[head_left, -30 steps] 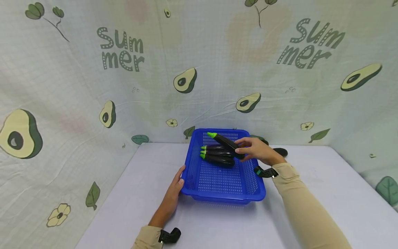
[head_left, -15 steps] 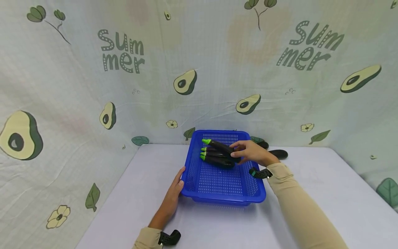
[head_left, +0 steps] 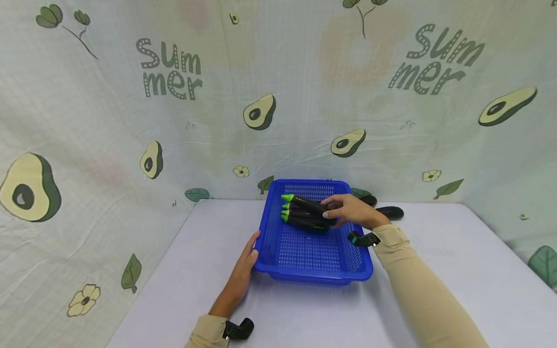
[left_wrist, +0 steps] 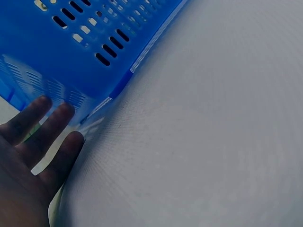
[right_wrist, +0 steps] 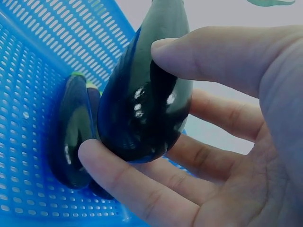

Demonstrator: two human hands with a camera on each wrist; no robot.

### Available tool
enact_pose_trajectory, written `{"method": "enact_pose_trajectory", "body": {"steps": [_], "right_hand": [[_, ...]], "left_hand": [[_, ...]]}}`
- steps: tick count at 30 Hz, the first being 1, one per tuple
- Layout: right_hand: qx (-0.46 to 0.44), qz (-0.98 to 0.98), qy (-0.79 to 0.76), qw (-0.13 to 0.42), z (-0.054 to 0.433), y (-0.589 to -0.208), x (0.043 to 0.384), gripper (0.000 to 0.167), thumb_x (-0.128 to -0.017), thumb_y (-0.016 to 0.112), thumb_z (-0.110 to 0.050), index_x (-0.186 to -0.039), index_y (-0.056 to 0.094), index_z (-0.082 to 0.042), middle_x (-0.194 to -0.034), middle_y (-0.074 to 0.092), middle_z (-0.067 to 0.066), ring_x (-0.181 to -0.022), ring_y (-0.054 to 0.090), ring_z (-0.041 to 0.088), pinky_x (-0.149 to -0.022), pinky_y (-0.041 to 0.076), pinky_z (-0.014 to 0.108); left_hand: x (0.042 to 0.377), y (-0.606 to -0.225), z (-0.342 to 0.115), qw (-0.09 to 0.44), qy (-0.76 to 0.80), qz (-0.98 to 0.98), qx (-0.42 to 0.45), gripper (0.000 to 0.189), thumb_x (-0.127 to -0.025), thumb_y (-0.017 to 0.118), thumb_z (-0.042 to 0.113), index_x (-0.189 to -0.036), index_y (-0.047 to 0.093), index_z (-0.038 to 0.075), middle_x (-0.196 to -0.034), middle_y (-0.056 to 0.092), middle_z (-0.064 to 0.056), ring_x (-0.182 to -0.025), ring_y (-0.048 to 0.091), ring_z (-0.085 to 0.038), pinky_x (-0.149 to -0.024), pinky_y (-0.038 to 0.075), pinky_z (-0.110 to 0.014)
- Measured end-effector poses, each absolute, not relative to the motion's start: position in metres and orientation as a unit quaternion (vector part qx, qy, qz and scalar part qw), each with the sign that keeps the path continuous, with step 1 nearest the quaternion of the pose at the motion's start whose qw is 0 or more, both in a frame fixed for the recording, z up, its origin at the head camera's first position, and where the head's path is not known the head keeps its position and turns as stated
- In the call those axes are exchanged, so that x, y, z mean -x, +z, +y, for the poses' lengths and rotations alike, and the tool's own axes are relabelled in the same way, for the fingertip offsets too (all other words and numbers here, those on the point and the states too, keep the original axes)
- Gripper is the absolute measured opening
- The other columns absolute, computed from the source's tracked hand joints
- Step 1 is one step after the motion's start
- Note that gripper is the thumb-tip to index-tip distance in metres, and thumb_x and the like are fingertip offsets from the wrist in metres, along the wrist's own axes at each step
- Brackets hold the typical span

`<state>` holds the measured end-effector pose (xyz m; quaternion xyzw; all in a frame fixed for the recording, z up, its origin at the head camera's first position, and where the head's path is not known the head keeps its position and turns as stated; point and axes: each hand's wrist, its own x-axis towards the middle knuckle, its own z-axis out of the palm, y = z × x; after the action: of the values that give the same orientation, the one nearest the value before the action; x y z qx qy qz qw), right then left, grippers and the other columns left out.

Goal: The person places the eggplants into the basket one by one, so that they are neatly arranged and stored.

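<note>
My right hand (head_left: 350,211) grasps one eggplant (right_wrist: 135,90) by its blunt end; further eggplants (head_left: 304,223) lie just left of it, in the blue plastic basket (head_left: 304,272). My left hand (head_left: 241,270), fingers extended, touches the basket.

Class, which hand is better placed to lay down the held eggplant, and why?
Probably the right hand: it grips the held eggplant near the other eggplants in the basket, while the left hand only touches the basket's outer side.
</note>
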<state>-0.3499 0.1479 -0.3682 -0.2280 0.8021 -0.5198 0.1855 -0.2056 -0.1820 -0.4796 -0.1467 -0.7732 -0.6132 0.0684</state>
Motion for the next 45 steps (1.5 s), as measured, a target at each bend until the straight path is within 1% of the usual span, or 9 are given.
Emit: {"method": "enact_pose_trajectory", "body": {"steps": [5,12,17,24,28,33,35,40,45], "right_hand": [[0.227,0.804,-0.513,0.195,0.144,-0.369,0.350,0.051,-0.093,0.073,-0.015,-0.136,0.054,0.003,-0.127,0.056,0.026,-0.111,0.061,0.038,-0.085,0.056,0.056],[0.225,0.802,-0.514,0.206,0.142,-0.372,0.352,0.051,-0.092,0.073,-0.015,-0.137,0.054,0.003,-0.127,0.057,0.025,-0.112,0.061,0.036,-0.084,0.056,0.055],[0.228,0.806,-0.506,0.206,0.141,-0.372,0.354,0.051,-0.092,0.073,-0.014,-0.137,0.055,0.002,-0.126,0.058,0.024,-0.111,0.062,0.034,-0.083,0.057,0.055],[0.235,0.828,-0.468,0.201,0.136,-0.371,0.352,0.052,-0.091,0.074,-0.012,-0.136,0.054,0.006,-0.122,0.061,0.024,-0.105,0.066,0.039,-0.080,0.058,0.052],[0.236,0.845,-0.439,0.193,0.132,-0.372,0.350,0.050,-0.090,0.074,-0.011,-0.134,0.056,0.007,-0.119,0.063,0.023,-0.099,0.068,0.033,-0.076,0.060,0.047],[0.253,0.864,-0.394,0.189,0.129,-0.374,0.348,0.049,-0.090,0.074,-0.012,-0.132,0.058,0.008,-0.127,0.061,0.025,-0.095,0.069,0.027,-0.071,0.061,0.042],[0.255,0.868,-0.382,0.190,0.129,-0.374,0.347,0.048,-0.091,0.074,-0.012,-0.132,0.058,0.008,-0.129,0.060,0.024,-0.096,0.069,0.027,-0.070,0.061,0.041],[0.258,0.875,-0.363,0.192,0.129,-0.373,0.349,0.046,-0.090,0.075,-0.013,-0.130,0.060,0.005,-0.124,0.063,0.022,-0.097,0.068,0.027,-0.069,0.061,0.040],[0.264,0.871,-0.362,0.200,0.127,-0.374,0.349,0.044,-0.088,0.076,-0.011,-0.127,0.062,0.006,-0.115,0.065,0.019,-0.093,0.068,0.026,-0.068,0.061,0.039]], "left_hand": [[0.206,-0.482,-0.183,0.072,-0.614,-0.772,0.148,0.054,-0.108,0.030,0.034,-0.161,0.022,0.026,-0.165,0.018,-0.008,-0.151,0.014,-0.034,-0.116,0.010,-0.065],[0.205,-0.482,-0.182,0.066,-0.617,-0.770,0.147,0.054,-0.108,0.031,0.036,-0.161,0.022,0.028,-0.166,0.018,-0.005,-0.151,0.014,-0.032,-0.117,0.011,-0.064],[0.205,-0.479,-0.182,0.068,-0.617,-0.770,0.147,0.054,-0.108,0.032,0.036,-0.161,0.023,0.028,-0.166,0.018,-0.005,-0.151,0.014,-0.031,-0.117,0.011,-0.064],[0.206,-0.477,-0.183,0.067,-0.612,-0.775,0.144,0.054,-0.108,0.032,0.037,-0.160,0.023,0.029,-0.165,0.018,-0.002,-0.152,0.013,-0.028,-0.118,0.010,-0.061],[0.205,-0.479,-0.183,0.068,-0.612,-0.774,0.145,0.054,-0.108,0.031,0.036,-0.161,0.023,0.029,-0.166,0.018,-0.004,-0.152,0.013,-0.030,-0.118,0.011,-0.062],[0.204,-0.484,-0.183,0.068,-0.614,-0.772,0.152,0.054,-0.109,0.029,0.033,-0.161,0.021,0.025,-0.166,0.017,-0.008,-0.151,0.013,-0.034,-0.116,0.010,-0.065],[0.204,-0.484,-0.182,0.067,-0.614,-0.772,0.151,0.054,-0.109,0.029,0.033,-0.161,0.021,0.025,-0.166,0.017,-0.007,-0.151,0.013,-0.033,-0.117,0.010,-0.064],[0.205,-0.478,-0.181,0.064,-0.614,-0.773,0.147,0.054,-0.108,0.031,0.038,-0.161,0.022,0.029,-0.166,0.017,-0.001,-0.152,0.013,-0.026,-0.118,0.011,-0.060],[0.204,-0.477,-0.181,0.065,-0.613,-0.773,0.146,0.054,-0.108,0.032,0.038,-0.161,0.023,0.029,-0.166,0.018,-0.001,-0.152,0.013,-0.026,-0.119,0.011,-0.060]]}}
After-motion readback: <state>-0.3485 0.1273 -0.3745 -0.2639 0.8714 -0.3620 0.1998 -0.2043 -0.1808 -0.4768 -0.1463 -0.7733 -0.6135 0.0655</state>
